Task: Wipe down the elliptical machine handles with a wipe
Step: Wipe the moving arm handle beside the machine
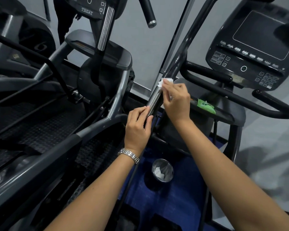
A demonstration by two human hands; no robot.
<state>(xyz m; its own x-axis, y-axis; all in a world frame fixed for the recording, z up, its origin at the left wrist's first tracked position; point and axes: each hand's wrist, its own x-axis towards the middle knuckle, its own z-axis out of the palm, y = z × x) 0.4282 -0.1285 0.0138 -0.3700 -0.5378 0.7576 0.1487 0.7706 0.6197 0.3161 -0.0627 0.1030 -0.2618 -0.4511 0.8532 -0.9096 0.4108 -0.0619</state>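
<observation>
A black elliptical handle (182, 52) with a ribbed chrome grip section (154, 99) slants down through the middle of the view. My right hand (177, 100) presses a white wipe (163, 81) against the top of the chrome section. My left hand (137, 125), with a metal watch on the wrist, grips the handle just below the chrome part. A second handle with a chrome section (106, 25) stands to the upper left.
A green wipe pack (205, 106) lies on the tray under the console (254, 50) at the right. A small bin (163, 170) with used wipes stands on the blue floor below my arms. Another elliptical with black foot plates (45, 130) fills the left.
</observation>
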